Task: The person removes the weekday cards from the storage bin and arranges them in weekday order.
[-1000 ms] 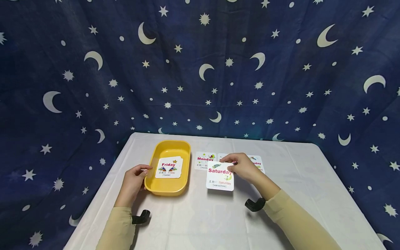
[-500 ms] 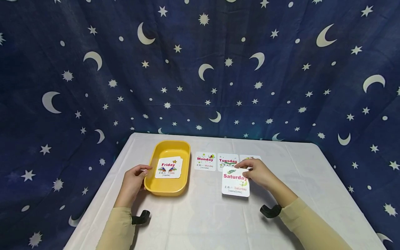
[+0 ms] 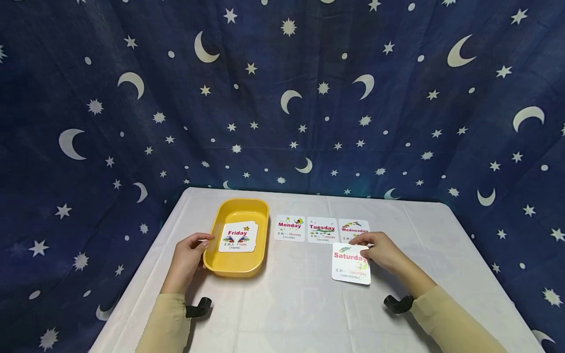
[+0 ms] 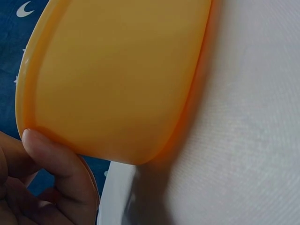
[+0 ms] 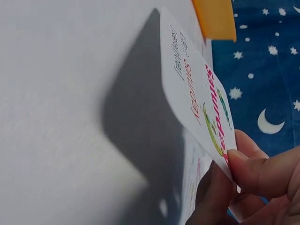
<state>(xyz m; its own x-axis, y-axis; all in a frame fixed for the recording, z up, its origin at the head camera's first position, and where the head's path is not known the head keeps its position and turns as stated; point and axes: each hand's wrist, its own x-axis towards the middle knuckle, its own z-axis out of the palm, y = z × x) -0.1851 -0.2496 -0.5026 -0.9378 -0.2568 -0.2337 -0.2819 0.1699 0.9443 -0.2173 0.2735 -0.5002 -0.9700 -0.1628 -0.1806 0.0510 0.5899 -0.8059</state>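
My right hand [image 3: 383, 251] pinches the Saturday card [image 3: 350, 264] by its upper right corner. In the right wrist view the card [image 5: 194, 89] is tilted above the cloth and casts a shadow. My left hand [image 3: 187, 255] holds the left rim of a yellow tray [image 3: 240, 268]; the thumb [image 4: 56, 150] lies on its edge in the left wrist view. Inside the tray, the Friday card [image 3: 237, 237] tops a small stack. Behind the Saturday card, the Monday card [image 3: 290, 228], Tuesday card [image 3: 322, 230] and partly covered Wednesday card [image 3: 353, 226] lie in a row.
A white cloth covers the table [image 3: 282, 314], whose far edge meets a dark blue curtain [image 3: 282, 98] with moons and stars. Black wrist mounts [image 3: 398, 304] stick out beside both sleeves.
My right hand has carried the Saturday card rightward and slightly nearer, uncovering the Monday and Tuesday cards and much of the Wednesday card. My left hand and the tray have stayed put.
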